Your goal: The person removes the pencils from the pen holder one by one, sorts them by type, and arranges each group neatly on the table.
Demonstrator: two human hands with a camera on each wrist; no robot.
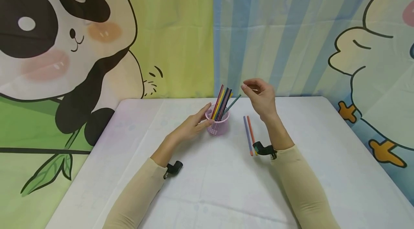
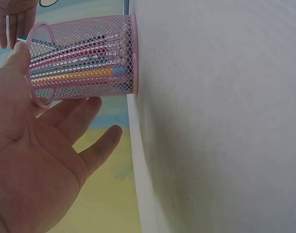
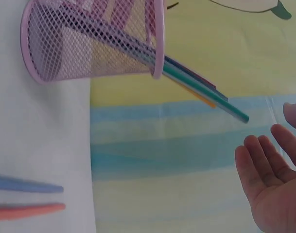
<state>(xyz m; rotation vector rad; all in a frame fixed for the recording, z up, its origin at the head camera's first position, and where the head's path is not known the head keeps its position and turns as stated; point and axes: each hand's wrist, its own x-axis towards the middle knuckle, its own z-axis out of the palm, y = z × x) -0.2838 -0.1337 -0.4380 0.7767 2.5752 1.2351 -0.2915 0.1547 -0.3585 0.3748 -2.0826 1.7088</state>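
A pink mesh pencil cup [image 1: 219, 128] stands upright on the table with several coloured pencils [image 1: 222, 101] in it. My left hand [image 1: 191, 126] holds the cup near its rim, the thumb on the near side and fingers round the far side; in the left wrist view the outer fingers [image 2: 101, 150] stretch away from it. A teal pencil [image 3: 206, 90] leans out over the rim towards my right hand [image 1: 261, 97]. That hand is raised to the right of the cup, holding nothing, its fingers loosely bent and apart from the teal pencil's end.
On the white-covered table [image 1: 200, 186], a purple-blue pencil [image 1: 248, 135] and an orange pencil [image 1: 250, 128] lie side by side right of the cup. A yellow tip shows beside them, partly hidden by the right wrist camera [image 1: 264, 149]. Behind hangs a printed curtain [image 1: 181, 35].
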